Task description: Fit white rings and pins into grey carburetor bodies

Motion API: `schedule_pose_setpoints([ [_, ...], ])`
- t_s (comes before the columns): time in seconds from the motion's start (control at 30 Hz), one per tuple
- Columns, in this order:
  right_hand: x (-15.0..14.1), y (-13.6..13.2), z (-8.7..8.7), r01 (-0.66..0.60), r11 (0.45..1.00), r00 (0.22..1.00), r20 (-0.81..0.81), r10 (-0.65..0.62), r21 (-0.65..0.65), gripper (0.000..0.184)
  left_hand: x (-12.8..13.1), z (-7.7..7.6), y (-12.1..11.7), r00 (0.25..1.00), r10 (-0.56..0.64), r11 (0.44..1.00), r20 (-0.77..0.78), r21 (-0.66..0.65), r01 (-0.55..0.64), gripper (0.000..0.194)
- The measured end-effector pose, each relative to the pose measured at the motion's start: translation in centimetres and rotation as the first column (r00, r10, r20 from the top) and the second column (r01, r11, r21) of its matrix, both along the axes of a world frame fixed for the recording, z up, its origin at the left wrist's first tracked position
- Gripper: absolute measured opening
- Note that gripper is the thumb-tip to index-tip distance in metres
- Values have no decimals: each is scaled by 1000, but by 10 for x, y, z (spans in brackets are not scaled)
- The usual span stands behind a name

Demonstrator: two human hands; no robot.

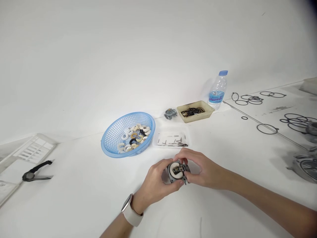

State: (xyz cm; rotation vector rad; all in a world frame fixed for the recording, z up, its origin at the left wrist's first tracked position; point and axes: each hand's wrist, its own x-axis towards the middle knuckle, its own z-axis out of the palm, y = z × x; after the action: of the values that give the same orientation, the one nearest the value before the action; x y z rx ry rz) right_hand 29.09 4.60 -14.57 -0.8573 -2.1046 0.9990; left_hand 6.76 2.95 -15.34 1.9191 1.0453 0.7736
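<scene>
Broad stretch of white table (89,195) between left hand (158,183) and black tool (29,177) at far left; pale wall (123,49) behind. Blue basket (111,135), shallow white tray (155,138) just beyond hands; black rings (268,134) spread at right. Grey metal part (176,170) with white insert (174,174) at lower centre, gripped between hands: left curved part-open around its side, right hand (203,170) pinching opposite side, thumb against fingertips.

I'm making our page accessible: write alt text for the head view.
A person's left hand and right hand hold a grey carburetor body with a white float. Beyond stand a blue basket of C-shaped floats, a white tray of pins, a beige tray of O-rings and a water bottle.
</scene>
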Motion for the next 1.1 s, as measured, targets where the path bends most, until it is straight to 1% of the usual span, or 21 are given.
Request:
schedule_pose_setpoints([
  [0.1,0,1,-1,-12,1000,1000,6,12,12,44,1,3,0,1000,0,1000,-1,-2,0,48],
  [0.37,0,1,2,-13,1000,1000,5,13,10,43,2,5,-3,1000,7,1000,-16,1,-7,44],
  [0.6,1,1,0,-6,1000,1000,7,6,14,41,1,3,-1,1000,6,1000,-5,0,-6,46],
  [1.1,1,2,-1,1,1000,1000,9,-1,15,39,1,4,-2,1000,9,1000,-20,-3,-10,41],
])
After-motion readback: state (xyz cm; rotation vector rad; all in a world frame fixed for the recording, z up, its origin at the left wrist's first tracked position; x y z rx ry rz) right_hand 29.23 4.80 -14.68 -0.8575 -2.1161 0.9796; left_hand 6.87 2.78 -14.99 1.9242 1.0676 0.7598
